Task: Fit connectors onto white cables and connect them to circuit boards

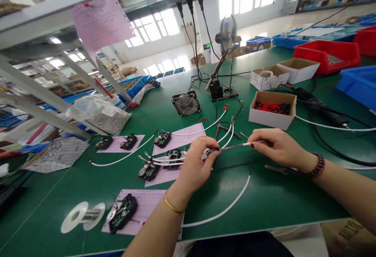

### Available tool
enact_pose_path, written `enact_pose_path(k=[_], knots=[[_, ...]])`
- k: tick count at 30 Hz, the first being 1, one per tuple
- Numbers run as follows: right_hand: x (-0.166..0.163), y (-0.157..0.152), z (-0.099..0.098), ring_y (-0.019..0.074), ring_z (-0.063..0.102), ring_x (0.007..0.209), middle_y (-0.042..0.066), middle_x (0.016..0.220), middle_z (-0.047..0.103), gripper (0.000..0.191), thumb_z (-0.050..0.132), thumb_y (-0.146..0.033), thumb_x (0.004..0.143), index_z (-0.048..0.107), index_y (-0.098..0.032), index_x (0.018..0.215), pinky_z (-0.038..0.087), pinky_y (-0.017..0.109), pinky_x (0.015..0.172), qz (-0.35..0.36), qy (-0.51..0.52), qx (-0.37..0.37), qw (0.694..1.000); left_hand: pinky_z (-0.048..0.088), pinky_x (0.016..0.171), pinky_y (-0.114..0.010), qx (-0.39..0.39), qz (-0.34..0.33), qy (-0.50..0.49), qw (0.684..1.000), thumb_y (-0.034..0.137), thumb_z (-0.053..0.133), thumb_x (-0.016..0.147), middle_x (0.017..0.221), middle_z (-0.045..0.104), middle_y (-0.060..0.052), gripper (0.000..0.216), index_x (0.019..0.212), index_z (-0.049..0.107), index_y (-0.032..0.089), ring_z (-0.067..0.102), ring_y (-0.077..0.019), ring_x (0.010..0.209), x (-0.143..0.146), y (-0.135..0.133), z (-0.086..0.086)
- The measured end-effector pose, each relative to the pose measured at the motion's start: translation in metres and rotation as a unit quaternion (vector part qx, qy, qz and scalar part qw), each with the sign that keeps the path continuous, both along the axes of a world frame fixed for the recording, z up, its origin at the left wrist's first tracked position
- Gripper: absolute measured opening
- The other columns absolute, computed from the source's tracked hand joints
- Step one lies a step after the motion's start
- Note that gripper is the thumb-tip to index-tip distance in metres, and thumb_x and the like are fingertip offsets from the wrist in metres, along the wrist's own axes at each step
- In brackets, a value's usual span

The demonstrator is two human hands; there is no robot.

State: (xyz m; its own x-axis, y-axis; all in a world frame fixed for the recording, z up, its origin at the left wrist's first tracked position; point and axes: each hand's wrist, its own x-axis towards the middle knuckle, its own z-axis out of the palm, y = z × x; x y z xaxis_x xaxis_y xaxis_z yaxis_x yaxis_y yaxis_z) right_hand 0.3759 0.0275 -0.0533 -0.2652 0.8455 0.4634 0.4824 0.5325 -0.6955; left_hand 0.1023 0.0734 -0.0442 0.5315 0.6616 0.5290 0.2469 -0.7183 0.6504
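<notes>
My left hand [195,165] is pinched on the end of thin dark and reddish wires, where a small black piece shows at its fingertips. These wires run from a white cable [246,144], and my right hand [274,147] is closed on that cable. The stretch between my hands is held above the table. Beside and under my left hand lie pink paper sheets [188,133] bearing small black circuit units [172,158], with more white cables [229,208] around them. Pliers [219,128] lie just beyond my hands. My left fingers hide part of what they grip.
A solder spool [93,214] and another circuit unit [123,212] lie front left. Beyond my hands are a square fan [186,103] and a soldering iron stand [217,92]. Cardboard boxes [272,119], red bins [326,55] and a black tool [320,106] occupy the right.
</notes>
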Motion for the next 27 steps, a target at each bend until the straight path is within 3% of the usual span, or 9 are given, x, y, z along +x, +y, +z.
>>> enact_pose_path(k=[9, 18, 23, 27], knots=[[-0.0008, -0.0007, 0.0012, 0.0102, 0.049, 0.054, 0.0, 0.067, 0.063, 0.021, 0.061, -0.029, 0.096, 0.071, -0.015, 0.084, 0.038, 0.021, 0.051, -0.018, -0.006, 0.017, 1.0, 0.046, 0.084, -0.031, -0.004, -0.001, 0.003, 1.0, 0.012, 0.064, 0.095, 0.095, 0.064, -0.002, 0.011, 0.101, 0.062, 0.02, 0.06, -0.0173, 0.088, 0.0004, 0.0001, -0.0004], [0.0029, -0.0003, -0.0032, 0.0121, 0.052, 0.059, 0.002, 0.073, 0.065, 0.027, 0.059, -0.036, 0.099, 0.071, -0.015, 0.086, 0.041, 0.022, 0.054, -0.019, 0.017, -0.031, 0.999, 0.045, 0.084, -0.03, -0.019, -0.009, 0.007, 1.0, 0.011, 0.062, 0.096, 0.096, 0.065, -0.002, 0.012, 0.101, 0.063, 0.021, 0.06, -0.017, 0.089, -0.0021, -0.0003, 0.0], [0.0018, -0.0009, -0.0012, 0.0113, 0.047, 0.056, 0.001, 0.07, 0.061, 0.028, 0.06, -0.037, 0.098, 0.07, -0.014, 0.085, 0.037, 0.022, 0.051, -0.014, 0.035, -0.054, 0.998, 0.046, 0.085, -0.031, -0.013, -0.007, 0.006, 1.0, 0.012, 0.064, 0.095, 0.094, 0.065, -0.002, 0.01, 0.101, 0.063, 0.021, 0.061, -0.0174, 0.089, -0.0007, 0.0015, -0.0008], [-0.0004, -0.0029, 0.0021, 0.0099, 0.038, 0.051, -0.004, 0.06, 0.05, 0.027, 0.06, -0.035, 0.096, 0.067, -0.014, 0.081, 0.03, 0.023, 0.047, 0.003, 0.04, -0.072, 0.997, 0.047, 0.085, -0.032, -0.004, 0.009, 0.009, 1.0, 0.013, 0.064, 0.095, 0.095, 0.066, -0.002, 0.008, 0.099, 0.063, 0.021, 0.061, -0.0177, 0.088, -0.0002, 0.0018, 0.0007]])
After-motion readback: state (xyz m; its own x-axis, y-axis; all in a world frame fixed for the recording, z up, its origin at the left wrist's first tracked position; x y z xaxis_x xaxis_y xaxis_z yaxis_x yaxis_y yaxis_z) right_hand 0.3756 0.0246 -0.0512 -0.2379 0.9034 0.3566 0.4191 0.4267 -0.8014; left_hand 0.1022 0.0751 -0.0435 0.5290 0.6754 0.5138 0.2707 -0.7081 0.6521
